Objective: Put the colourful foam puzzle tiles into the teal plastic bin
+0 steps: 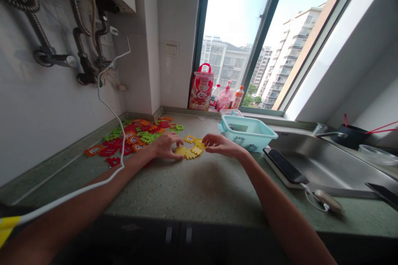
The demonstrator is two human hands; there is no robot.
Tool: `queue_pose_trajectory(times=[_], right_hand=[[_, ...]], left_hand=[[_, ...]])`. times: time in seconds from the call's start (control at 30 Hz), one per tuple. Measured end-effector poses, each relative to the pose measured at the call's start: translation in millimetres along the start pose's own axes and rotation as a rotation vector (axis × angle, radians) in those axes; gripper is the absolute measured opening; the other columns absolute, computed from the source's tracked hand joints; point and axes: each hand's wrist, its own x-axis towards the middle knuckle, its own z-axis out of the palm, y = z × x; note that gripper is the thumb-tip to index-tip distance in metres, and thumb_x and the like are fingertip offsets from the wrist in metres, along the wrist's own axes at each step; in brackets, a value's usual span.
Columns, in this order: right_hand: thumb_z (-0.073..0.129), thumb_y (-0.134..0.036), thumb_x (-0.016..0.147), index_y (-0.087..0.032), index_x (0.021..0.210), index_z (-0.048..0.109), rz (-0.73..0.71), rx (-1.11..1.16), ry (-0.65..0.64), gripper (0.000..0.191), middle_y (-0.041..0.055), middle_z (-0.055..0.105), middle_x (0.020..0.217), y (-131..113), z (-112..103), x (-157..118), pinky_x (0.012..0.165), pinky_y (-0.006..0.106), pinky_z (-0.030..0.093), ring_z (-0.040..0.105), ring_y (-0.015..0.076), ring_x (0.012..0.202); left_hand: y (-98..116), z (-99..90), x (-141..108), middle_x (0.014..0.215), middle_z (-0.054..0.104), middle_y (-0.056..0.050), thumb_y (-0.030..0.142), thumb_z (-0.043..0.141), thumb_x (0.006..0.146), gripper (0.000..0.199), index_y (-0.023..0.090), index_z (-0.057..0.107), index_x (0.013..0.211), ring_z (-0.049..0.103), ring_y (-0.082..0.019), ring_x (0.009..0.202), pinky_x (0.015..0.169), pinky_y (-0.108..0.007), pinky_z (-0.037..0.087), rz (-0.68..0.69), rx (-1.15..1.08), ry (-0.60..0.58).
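Note:
Several yellow puzzle-like pieces lie in a small group on the grey-green counter. At the group's left edge is my left hand, fingers apart and curved around the yellow pieces, touching or just above them. My right hand hovers at the group's right edge with its fingers bent; whether the fingertips grip a piece is too small to tell. Red pieces, green pieces and orange pieces are spread in a loose pile to the left, beside my left hand.
A turquoise bin stands right of my right hand, before the sink. A phone rests by the sink's edge. A white cable crosses over my left forearm. Bottles line the windowsill.

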Motion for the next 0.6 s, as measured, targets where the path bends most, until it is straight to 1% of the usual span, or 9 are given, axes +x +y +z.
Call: queue_pose_trajectory(times=[0.07,0.1,0.13,0.17,0.27,0.37,0.47,0.6], right_hand=[[0.072,-0.042,0.086,-0.02,0.109,0.068,-0.026,-0.096,0.2,0.032,0.0044,0.072,0.096,4,6,5,0.074,0.028,0.052,0.067,0.0177,0.084],[0.073,-0.041,0.086,-0.02,0.108,0.069,-0.02,-0.172,0.275,0.031,0.0044,0.072,0.097,6,11,7,0.074,0.028,0.051,0.066,0.0171,0.082],[0.074,-0.04,0.085,-0.021,0.108,0.069,-0.007,-0.246,0.318,0.03,0.0044,0.072,0.099,10,17,10,0.074,0.028,0.051,0.065,0.0162,0.079],[0.075,-0.038,0.085,-0.021,0.107,0.069,0.008,-0.308,0.328,0.029,0.0042,0.072,0.1,13,22,12,0.074,0.028,0.05,0.064,0.0154,0.077],[0.076,-0.037,0.085,-0.021,0.103,0.071,0.031,-0.393,0.239,0.024,0.0036,0.072,0.097,23,38,16,0.074,0.027,0.048,0.063,0.0148,0.075],[0.077,-0.041,0.087,-0.021,0.101,0.074,0.017,-0.408,0.164,0.025,0.0036,0.072,0.095,30,46,19,0.075,0.027,0.047,0.064,0.0153,0.076],[0.08,-0.042,0.084,-0.021,0.101,0.074,0.01,-0.416,0.168,0.027,0.0039,0.072,0.097,35,49,22,0.076,0.027,0.048,0.064,0.0157,0.077],[0.083,-0.032,0.077,-0.02,0.099,0.073,-0.007,-0.398,0.159,0.028,0.002,0.071,0.089,37,46,23,0.072,0.026,0.047,0.063,0.0159,0.075]], left_hand=[[0,-0.4,0,0.095,0.076,-0.003,0.062,0.077,0.077,0.043,0.024,0.076,0.096,0.068,-0.024,0.097,0.096,-0.035,0.05,-0.001,0.014,0.009],[0,-0.3,1,0.095,0.076,-0.003,0.063,0.076,0.078,0.042,0.024,0.076,0.094,0.068,-0.024,0.097,0.096,-0.035,0.05,-0.008,0.016,0.018],[2,0.1,1,0.095,0.076,-0.003,0.063,0.074,0.08,0.042,0.024,0.076,0.093,0.068,-0.024,0.097,0.095,-0.035,0.05,-0.018,0.016,0.033],[3,0.9,1,0.095,0.075,-0.004,0.064,0.073,0.081,0.043,0.024,0.076,0.094,0.068,-0.024,0.096,0.095,-0.036,0.051,-0.03,0.016,0.051],[8,6.0,2,0.092,0.075,-0.004,0.068,0.071,0.083,0.047,0.023,0.075,0.096,0.067,-0.024,0.094,0.093,-0.037,0.051,-0.048,0.021,0.1],[14,12.4,2,0.092,0.075,-0.004,0.07,0.072,0.082,0.049,0.023,0.075,0.095,0.067,-0.025,0.094,0.092,-0.038,0.051,-0.034,0.045,0.118],[21,15.8,3,0.094,0.075,-0.004,0.071,0.073,0.082,0.05,0.023,0.075,0.097,0.067,-0.026,0.096,0.093,-0.039,0.051,-0.03,0.068,0.131],[31,15.5,4,0.1,0.074,-0.006,0.071,0.072,0.084,0.05,0.023,0.074,0.099,0.067,-0.028,0.102,0.096,-0.041,0.051,-0.03,0.111,0.161]])
